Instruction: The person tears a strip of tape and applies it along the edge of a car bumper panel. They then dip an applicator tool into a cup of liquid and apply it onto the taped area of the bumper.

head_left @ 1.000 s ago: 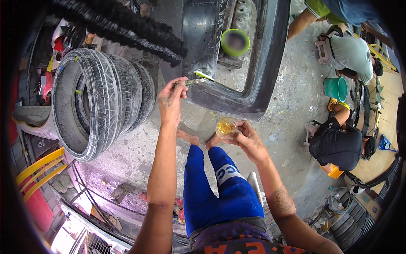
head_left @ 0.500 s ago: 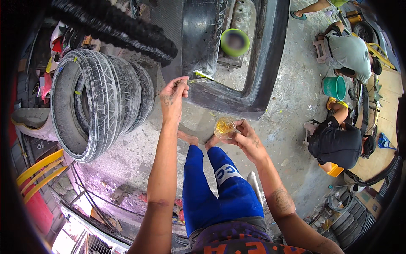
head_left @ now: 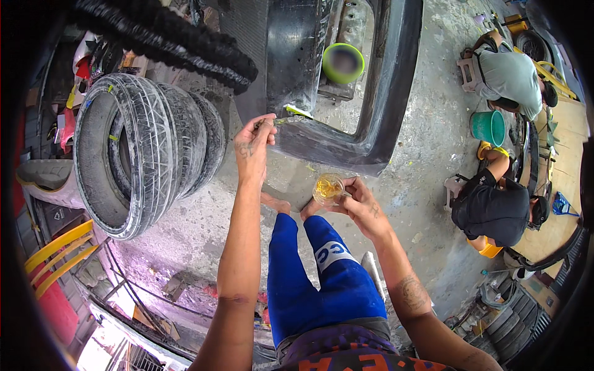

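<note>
My left hand (head_left: 252, 145) is closed around a thin, stained stick-like tool (head_left: 286, 119), too small to tell whether it is a brush. Its tip lies against or just over the lower inner corner of a large dark panel (head_left: 334, 148) with a wide opening. A strip of bright yellow-green (head_left: 298, 111) shows at that corner. Lower and to the right, my right hand (head_left: 362, 204) grips a clear cup (head_left: 329, 187) by its side. Yellowish liquid or resin sits inside the cup.
Several dusty tires (head_left: 133, 154) stand at the left. A black fuzzy pole-like thing (head_left: 185, 46) crosses the upper left. Beyond the panel's opening is a lime-green bowl (head_left: 343, 63). At the right, two people sit on low stools near a green bucket (head_left: 487, 128) and a wooden board (head_left: 566, 179).
</note>
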{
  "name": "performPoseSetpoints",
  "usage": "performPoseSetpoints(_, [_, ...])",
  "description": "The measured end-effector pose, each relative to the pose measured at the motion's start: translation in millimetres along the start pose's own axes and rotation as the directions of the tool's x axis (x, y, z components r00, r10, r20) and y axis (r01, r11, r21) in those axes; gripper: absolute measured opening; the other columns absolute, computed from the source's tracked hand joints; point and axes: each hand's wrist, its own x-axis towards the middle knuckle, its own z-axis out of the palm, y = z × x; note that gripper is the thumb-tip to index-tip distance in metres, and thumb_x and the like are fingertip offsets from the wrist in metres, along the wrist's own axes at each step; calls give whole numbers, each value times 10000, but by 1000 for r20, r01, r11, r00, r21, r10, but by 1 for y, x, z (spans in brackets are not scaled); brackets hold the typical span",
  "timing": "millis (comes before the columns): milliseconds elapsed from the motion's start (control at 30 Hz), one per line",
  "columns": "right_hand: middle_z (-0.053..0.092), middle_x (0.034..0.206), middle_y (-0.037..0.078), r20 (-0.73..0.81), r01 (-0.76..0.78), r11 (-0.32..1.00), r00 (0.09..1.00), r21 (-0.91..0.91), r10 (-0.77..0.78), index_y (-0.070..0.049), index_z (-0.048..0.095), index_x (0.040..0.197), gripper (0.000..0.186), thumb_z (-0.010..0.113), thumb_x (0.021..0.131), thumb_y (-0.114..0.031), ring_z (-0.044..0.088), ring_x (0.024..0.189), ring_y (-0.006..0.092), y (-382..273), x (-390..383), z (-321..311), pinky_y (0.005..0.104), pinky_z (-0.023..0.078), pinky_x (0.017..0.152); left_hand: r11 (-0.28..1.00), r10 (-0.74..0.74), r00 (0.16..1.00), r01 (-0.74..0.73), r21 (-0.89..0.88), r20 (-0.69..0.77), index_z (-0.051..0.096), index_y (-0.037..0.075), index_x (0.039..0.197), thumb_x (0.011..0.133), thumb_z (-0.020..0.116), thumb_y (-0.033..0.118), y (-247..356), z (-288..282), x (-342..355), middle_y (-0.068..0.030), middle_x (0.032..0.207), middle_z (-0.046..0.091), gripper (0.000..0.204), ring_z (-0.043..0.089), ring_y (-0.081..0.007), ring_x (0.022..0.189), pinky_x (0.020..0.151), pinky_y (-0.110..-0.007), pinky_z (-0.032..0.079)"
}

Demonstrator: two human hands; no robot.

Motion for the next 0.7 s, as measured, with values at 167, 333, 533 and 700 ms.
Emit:
performPoseSetpoints(167, [524, 1241, 181, -3, 25, 1000, 1000, -7, -25, 31, 407, 1238, 387, 554, 897, -77, 595, 1149, 255, 9, 2, 0, 429, 519, 1019, 1000, -16, 1000, 16, 0, 2, 692, -25, 1080, 947, 654, 108, 0, 2, -2, -28, 785, 627, 193, 522, -76, 668, 625, -203, 431])
performPoseSetpoints(333, [537, 1211, 170, -47, 56, 996, 997, 64, -53, 28, 421, 1224, 384, 583, 900, -98, 595, 1126, 240, 7, 0, -4, 408, 518, 1010, 998, -43, 998, 45, -43, 48, 685, -30, 1104, 943, 669, 114, 19, 7, -21, -33, 812, 617, 217, 529, -84, 708, 649, -213, 426])
performPoseSetpoints(533, [632, 1043, 115, -109, 41, 997, 993, 59, -34, 19, 441, 1180, 474, 698, 840, -189, 649, 864, 149, 6, 5, -7, 308, 534, 670, 981, -40, 984, 6, 193, 174, 647, -40, 1184, 949, 655, 98, 57, -22, -91, -51, 914, 600, 273, 524, -99, 756, 680, -238, 432])
performPoseSetpoints(700, [611, 1005, 96, -62, 12, 1000, 998, -3, -12, 31, 459, 1183, 480, 706, 807, -135, 612, 907, 147, 14, 8, -7, 285, 519, 796, 802, 9, 901, -266, 535, 435, 689, 21, 1156, 910, 653, -4, 66, -7, -136, -46, 949, 608, 250, 559, -113, 770, 672, -249, 473])
